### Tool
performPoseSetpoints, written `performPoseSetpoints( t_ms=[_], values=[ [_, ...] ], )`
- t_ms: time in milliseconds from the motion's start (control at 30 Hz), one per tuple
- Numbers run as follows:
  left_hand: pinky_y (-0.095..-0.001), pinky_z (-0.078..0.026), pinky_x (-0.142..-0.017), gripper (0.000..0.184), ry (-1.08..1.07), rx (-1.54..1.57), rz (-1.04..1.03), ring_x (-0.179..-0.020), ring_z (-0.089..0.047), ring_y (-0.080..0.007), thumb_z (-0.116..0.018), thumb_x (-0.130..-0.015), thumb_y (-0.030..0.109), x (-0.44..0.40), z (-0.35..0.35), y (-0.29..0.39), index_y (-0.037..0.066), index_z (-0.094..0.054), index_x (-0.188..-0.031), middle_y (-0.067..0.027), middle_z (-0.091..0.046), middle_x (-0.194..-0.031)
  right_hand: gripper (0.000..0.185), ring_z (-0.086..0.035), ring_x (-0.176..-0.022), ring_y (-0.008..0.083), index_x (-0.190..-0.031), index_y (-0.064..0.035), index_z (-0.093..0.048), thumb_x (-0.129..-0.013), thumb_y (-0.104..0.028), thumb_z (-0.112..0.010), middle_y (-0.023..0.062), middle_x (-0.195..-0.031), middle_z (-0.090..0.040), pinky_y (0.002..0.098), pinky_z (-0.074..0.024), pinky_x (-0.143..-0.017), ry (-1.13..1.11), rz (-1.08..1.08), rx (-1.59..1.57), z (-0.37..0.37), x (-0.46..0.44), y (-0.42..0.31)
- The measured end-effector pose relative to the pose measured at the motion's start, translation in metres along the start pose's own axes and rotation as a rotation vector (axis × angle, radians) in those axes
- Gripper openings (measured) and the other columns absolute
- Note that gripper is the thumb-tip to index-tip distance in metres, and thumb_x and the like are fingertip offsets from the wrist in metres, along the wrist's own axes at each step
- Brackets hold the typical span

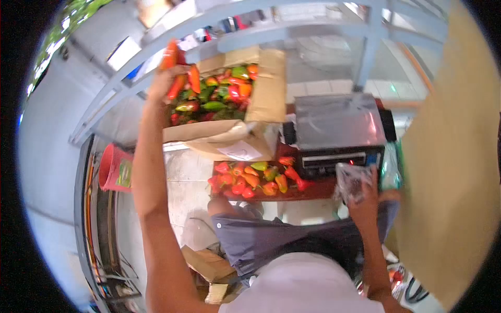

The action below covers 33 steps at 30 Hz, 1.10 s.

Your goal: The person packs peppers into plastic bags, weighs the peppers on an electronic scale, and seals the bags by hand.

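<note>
My left hand (166, 82) is raised at the left edge of an open cardboard box (269, 86), its fingers closed round several orange-red peppers (169, 55). Red, orange and green peppers (214, 106) fill the box. Low on the right, my right hand (364, 195) holds a clear plastic bag (352, 182), in front of a scale (339, 122) with a metal top. What the bag contains is too blurred to tell. Between the box and my lap, loose red, orange and green peppers (250, 179) lie on a dark red board (313, 192).
A pink bucket (108, 167) stands at the left. Blue-grey metal rails (313, 32) run across behind the box. A large tan panel (454, 156) rises on the right. Torn cardboard (209, 263) lies below on the floor. Another clear bag (391, 172) hangs beside the scale.
</note>
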<state>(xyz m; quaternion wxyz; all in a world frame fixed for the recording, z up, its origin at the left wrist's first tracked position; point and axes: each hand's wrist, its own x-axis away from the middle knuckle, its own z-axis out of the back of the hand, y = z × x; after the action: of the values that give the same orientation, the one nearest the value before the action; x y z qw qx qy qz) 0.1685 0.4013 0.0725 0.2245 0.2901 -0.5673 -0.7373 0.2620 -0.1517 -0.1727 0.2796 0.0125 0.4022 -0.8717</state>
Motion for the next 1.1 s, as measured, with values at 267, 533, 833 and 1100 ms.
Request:
performPoseSetpoints(
  t_ms=[267, 533, 833, 1100],
  values=[
    [-0.0349, -0.06, -0.058, 0.058, -0.474, 0.506, 0.128, -0.091, -0.072, -0.028, -0.072, -0.084, 0.006, 0.148, -0.204, -0.018, 0.007, -0.046, -0.136, -0.0197, -0.068, -0.112, 0.061, -0.049, -0.131, 0.0428, -0.129, 0.0061, -0.053, -0.075, -0.011, -0.074, 0.0261, -0.146, -0.046, 0.0445, -0.0414, -0.11, -0.164, 0.045, -0.034, -0.04, -0.034, -0.02],
    [-0.0331, -0.056, -0.084, 0.071, -0.628, 0.398, 0.368, -0.106, -0.064, -0.0217, -0.073, -0.071, -0.009, 0.205, -0.326, -0.126, 0.011, -0.051, -0.135, -0.0094, -0.064, -0.119, 0.076, -0.06, -0.117, 0.0393, -0.134, -0.0061, -0.05, -0.067, -0.019, -0.086, 0.0204, -0.124, -0.061, 0.0423, -0.0486, -0.102, -0.2, -0.004, -0.265, -0.017, -0.047, -0.027],
    [-0.0338, -0.057, -0.082, 0.063, -0.812, 0.417, 0.562, -0.104, -0.063, -0.0206, -0.069, -0.074, -0.009, 0.22, -0.328, -0.156, 0.011, -0.056, -0.132, -0.0094, -0.064, -0.118, 0.074, -0.061, -0.116, 0.0399, -0.128, 0.0005, -0.051, -0.065, -0.016, -0.087, 0.0238, -0.129, -0.059, 0.0427, -0.0503, -0.099, -0.164, -0.114, -0.175, -0.028, -0.04, 0.014],
    [-0.0445, -0.059, -0.079, 0.064, -0.654, 0.384, 0.803, -0.111, -0.061, -0.0261, -0.068, -0.094, 0.025, 0.215, -0.333, -0.109, 0.012, -0.039, -0.149, -0.0084, -0.06, -0.128, 0.065, -0.063, -0.118, 0.0363, -0.126, 0.0015, -0.06, -0.066, -0.009, -0.082, 0.0226, -0.144, -0.052, 0.0403, -0.0511, -0.098, -0.048, -0.065, -0.115, -0.034, -0.028, 0.019]
  ],
)
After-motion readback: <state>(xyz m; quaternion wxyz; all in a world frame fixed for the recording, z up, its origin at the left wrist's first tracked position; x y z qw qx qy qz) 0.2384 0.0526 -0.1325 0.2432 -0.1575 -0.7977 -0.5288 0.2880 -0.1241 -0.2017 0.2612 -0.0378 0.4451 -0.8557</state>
